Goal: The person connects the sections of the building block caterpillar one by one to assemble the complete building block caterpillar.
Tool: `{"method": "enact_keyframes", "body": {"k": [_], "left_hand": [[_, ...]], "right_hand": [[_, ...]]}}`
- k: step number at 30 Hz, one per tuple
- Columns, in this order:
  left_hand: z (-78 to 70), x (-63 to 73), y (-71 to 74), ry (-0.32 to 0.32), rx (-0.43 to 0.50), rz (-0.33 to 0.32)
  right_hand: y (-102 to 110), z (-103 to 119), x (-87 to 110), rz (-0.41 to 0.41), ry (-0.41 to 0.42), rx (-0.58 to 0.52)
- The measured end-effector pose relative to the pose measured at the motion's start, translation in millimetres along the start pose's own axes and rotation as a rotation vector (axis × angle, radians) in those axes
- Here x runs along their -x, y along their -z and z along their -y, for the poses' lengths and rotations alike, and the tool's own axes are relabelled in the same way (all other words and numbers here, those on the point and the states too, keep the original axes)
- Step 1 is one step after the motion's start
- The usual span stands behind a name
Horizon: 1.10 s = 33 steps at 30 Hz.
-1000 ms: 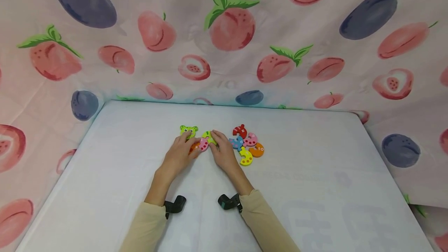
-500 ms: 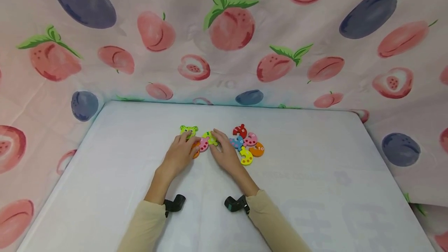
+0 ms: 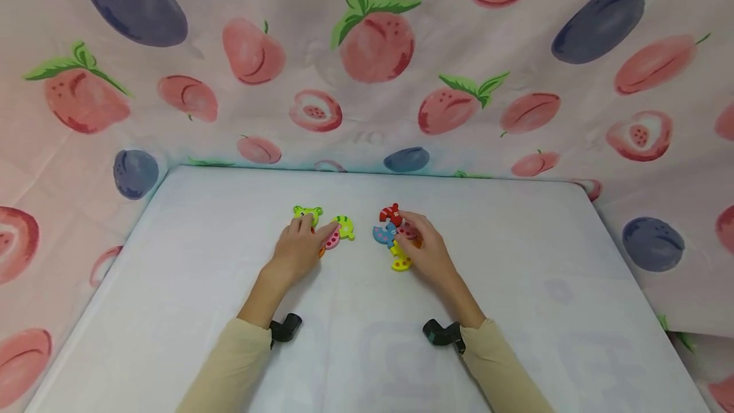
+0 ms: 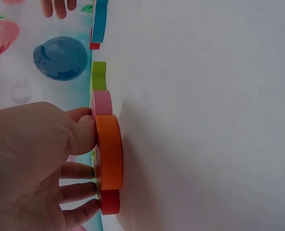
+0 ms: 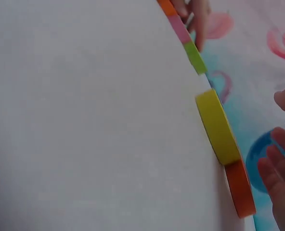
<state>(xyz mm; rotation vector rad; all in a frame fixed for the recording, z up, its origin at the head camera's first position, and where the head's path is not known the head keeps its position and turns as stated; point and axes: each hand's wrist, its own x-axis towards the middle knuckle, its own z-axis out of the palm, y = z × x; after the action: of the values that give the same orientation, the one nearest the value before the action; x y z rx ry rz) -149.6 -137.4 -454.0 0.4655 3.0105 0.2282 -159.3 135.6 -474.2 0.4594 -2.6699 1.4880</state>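
My left hand [image 3: 297, 250] rests on a joined row of flat puzzle pieces on the table. The row has a green animal-head piece [image 3: 307, 212], a pink dotted piece [image 3: 332, 238] and a green striped end piece [image 3: 345, 227]. In the left wrist view its fingers touch the tops of an orange piece [image 4: 110, 151] and a red piece [image 4: 110, 202]. My right hand [image 3: 430, 253] hovers over a loose group on the right, holding nothing. Around it lie a red striped piece [image 3: 390, 214], a blue piece [image 3: 383, 234] and a yellow dotted piece [image 3: 401, 259]; an orange piece [image 5: 240, 188] is mostly hidden in the head view.
A white-covered table [image 3: 367, 349] spreads around both groups. Behind it hangs a fruit-print cloth [image 3: 367, 126]. Each wrist wears a black camera, the left camera [image 3: 285, 328] and the right camera [image 3: 443, 333].
My right hand has let go of the green striped end piece and moved right over the loose pieces. My left hand stays on the joined row, its thumb now reaching over the pink piece.
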Motion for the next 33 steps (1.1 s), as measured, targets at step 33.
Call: {"method": "enact_keyframes", "body": {"k": [33], "left_hand": [[20.3,-0.4,-6.9,-0.087,0.108,0.033]], "right_hand": [[15.6,-12.9,-7.6,0.1,-0.118,0.029]]}}
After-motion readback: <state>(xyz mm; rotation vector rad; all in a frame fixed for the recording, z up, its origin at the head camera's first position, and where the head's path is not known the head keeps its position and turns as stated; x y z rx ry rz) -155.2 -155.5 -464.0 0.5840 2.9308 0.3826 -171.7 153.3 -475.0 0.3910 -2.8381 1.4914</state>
